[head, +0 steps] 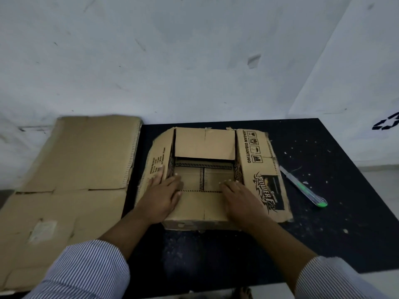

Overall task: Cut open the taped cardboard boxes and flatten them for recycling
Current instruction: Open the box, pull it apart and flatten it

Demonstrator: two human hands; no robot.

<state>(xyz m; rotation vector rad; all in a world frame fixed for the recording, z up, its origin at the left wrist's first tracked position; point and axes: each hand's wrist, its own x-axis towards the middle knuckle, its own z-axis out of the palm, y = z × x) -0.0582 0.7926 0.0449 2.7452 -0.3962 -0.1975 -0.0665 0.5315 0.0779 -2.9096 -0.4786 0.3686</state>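
Both arms reach forward from striped sleeves [90, 270], palms down. The left hand [160, 196] lies flat with fingers straight and spread, its fingertips over the join between the near flap [194, 205] and the left flap [158, 152]. The right hand [241, 197] matches it, fingers straight and close together, pressing on the near flap with the tips at the edge of the opening. Neither hand grips anything. Under them sits the cardboard box [205, 143], opened on top, all four flaps folded outward, in the middle of a black mat [323, 234] speckled with pale bits. To the left, partly off the mat, lies a big sheet of flattened cardboard [82, 154]. On the right, near the box but apart from it and away from both hands, a utility knife [302, 187] with a green end rests on the mat. The right flap [261, 160] reads "JANGAN DIBANTING" beside a row of handling symbols, with a black "POWER F" logo nearer. The left flap's small print is too blurred to read. At the far right edge, a dark recycling mark [387, 124] shows in part.
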